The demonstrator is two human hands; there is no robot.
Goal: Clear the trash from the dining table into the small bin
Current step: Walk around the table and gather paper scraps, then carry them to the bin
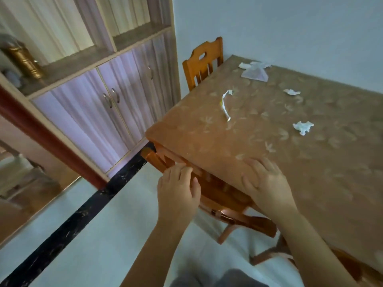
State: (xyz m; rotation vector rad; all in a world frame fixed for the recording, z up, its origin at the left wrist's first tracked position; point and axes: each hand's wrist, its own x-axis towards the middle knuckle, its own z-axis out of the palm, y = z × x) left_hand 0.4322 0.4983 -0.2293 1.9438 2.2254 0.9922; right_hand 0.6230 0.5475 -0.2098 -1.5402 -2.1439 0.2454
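Note:
The dining table (300, 168) wears a tan leaf-patterned cloth. Trash lies scattered on it: a long twisted wrapper (226, 104) near the left side, a crumpled white paper (303, 127) in the middle, a small scrap (291, 92) farther back, and a clear plastic bag with torn paper (254, 71) at the far end. My right hand (267, 181) rests flat on the table's near edge, fingers spread. My left hand (178, 191) touches the top rail of a wooden chair (217, 193) tucked under the table. No bin is in view.
A second wooden chair (202, 63) stands at the table's far left end against the wall. A cabinet with glass doors (99, 100) and shelves runs along the left. Pale floor with a black strip (87, 214) lies between cabinet and table.

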